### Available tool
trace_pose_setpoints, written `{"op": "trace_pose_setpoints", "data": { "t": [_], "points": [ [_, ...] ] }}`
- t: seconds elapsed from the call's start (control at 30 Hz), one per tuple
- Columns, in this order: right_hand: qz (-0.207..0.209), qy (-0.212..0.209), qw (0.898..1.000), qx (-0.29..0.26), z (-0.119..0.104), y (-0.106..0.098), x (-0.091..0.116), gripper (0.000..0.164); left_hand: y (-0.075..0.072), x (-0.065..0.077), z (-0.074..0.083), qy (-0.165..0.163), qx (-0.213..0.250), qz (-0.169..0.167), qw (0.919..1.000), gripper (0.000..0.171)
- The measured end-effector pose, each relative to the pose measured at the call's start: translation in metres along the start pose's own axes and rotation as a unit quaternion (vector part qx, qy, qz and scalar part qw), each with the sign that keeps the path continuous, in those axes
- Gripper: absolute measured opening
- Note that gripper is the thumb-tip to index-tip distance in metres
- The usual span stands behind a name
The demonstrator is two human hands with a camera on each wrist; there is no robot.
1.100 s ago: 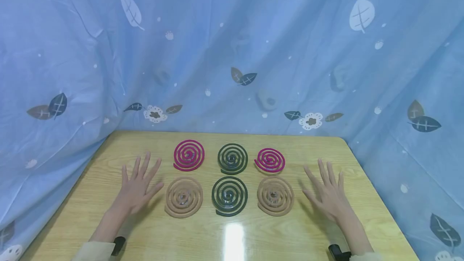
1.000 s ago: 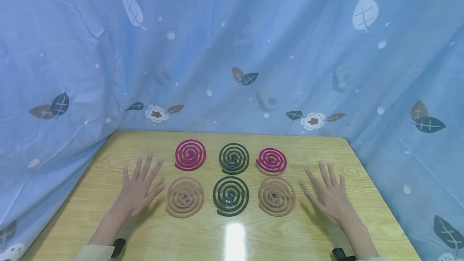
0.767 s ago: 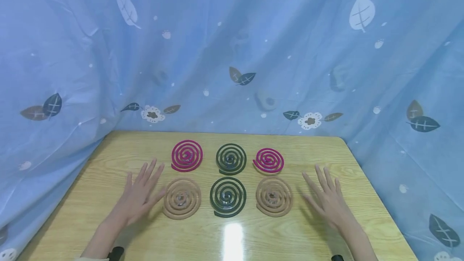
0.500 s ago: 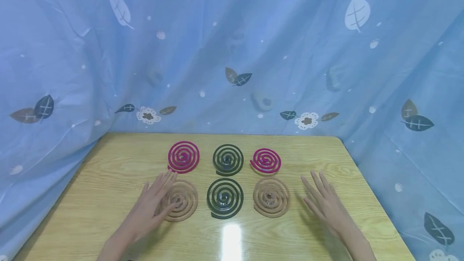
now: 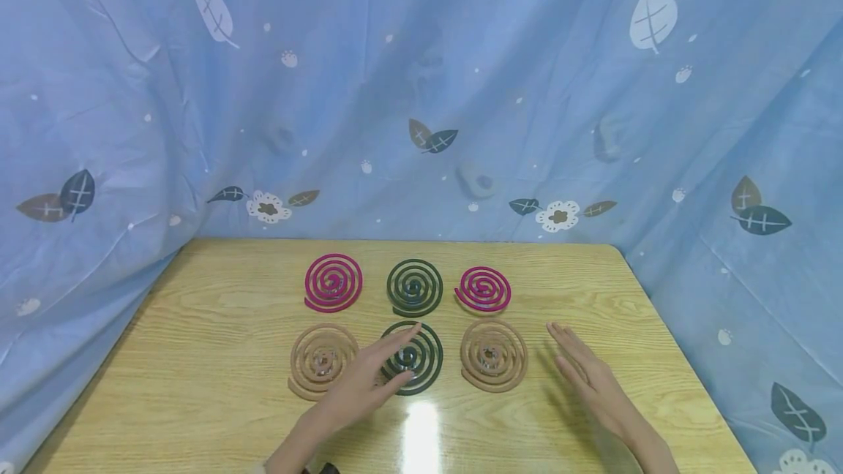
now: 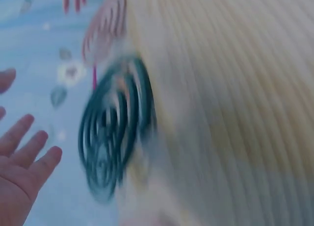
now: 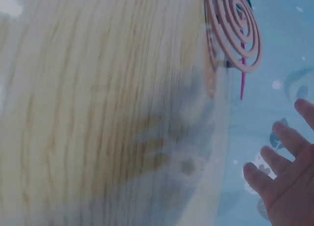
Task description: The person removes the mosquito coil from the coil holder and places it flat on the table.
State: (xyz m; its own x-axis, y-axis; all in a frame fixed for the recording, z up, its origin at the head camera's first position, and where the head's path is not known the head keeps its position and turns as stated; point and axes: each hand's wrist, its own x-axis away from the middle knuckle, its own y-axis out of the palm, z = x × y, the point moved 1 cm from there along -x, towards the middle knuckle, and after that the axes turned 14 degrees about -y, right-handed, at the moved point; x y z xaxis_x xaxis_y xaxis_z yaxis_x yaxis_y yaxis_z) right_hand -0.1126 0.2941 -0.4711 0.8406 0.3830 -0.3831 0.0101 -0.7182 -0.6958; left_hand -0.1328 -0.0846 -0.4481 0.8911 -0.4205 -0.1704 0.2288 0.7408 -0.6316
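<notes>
My left hand (image 5: pixel 358 386) reaches over the near dark green mosquito coil (image 5: pixel 410 355), fingers straight and partly covering its left side. In the left wrist view, blurred, the palm and fingers (image 6: pixel 45 162) show beside that green coil. My right hand (image 5: pixel 590 384) hovers over the table to the right of the near right tan coil (image 5: pixel 490 357), fingers extended, holding nothing. The near left tan coil (image 5: pixel 323 362) has its right edge overlapped by the left hand. Behind lie a magenta coil (image 5: pixel 333 281), another green coil (image 5: pixel 413 287) and a second magenta coil (image 5: pixel 484 288).
The wooden table (image 5: pixel 211 313) is light and glossy, with a bright reflection (image 5: pixel 421 434) near the front. A blue curtain (image 5: pixel 369 115) with printed leaves and flowers hangs behind it and along both sides. A dark wristband (image 5: pixel 329 468) shows at the left wrist.
My left hand has moved right, from beside the left tan coil, across it, to over the near green coil. The right hand's fingers have drawn closer together and slightly lower. The coils keep their places.
</notes>
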Motion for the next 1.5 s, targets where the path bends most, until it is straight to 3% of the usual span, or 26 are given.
{"op": "trace_pose_setpoints", "data": {
  "t": [0.17, 0.3, 0.4, 0.6, 0.7, 0.83, 1.13, 1.5],
  "points": [
    [0.003, -0.001, 0.996, -0.09, 0.002, 0.002, -0.006, 0.042, 0.032, -0.02, 0.015, -0.015, 0.071, -0.03, 0.9969, 0.057],
    [-0.013, 0.012, 0.986, -0.166, 0.006, 0.006, -0.008, 0.041, 0.054, -0.032, 0.023, -0.035, 0.106, -0.031, 0.9932, 0.053],
    [-0.026, 0.017, 0.975, -0.22, 0.012, 0.009, -0.007, 0.043, 0.068, -0.038, 0.026, -0.061, 0.137, -0.016, 0.9885, 0.05],
    [-0.026, -0.025, 0.949, -0.314, 0.021, 0.014, -0.005, 0.05, 0.086, -0.046, 0.025, -0.094, 0.158, 0.034, 0.9825, 0.048],
    [-0.006, -0.033, 0.946, -0.322, 0.025, 0.015, -0.004, 0.051, 0.09, -0.05, 0.025, -0.093, 0.147, 0.04, 0.9839, 0.05],
    [0.018, -0.038, 0.951, -0.308, 0.028, 0.017, -0.006, 0.054, 0.094, -0.055, 0.026, -0.104, 0.109, 0.034, 0.988, 0.052],
    [0.022, -0.059, 0.962, -0.267, 0.032, 0.024, -0.015, 0.054, 0.095, -0.061, 0.028, -0.113, 0.025, 0.048, 0.9922, 0.055],
    [0.007, -0.039, 0.954, -0.299, 0.037, 0.031, -0.019, 0.054, 0.101, -0.064, 0.025, -0.112, -0.011, 0.047, 0.9926, 0.056]
  ]
}}
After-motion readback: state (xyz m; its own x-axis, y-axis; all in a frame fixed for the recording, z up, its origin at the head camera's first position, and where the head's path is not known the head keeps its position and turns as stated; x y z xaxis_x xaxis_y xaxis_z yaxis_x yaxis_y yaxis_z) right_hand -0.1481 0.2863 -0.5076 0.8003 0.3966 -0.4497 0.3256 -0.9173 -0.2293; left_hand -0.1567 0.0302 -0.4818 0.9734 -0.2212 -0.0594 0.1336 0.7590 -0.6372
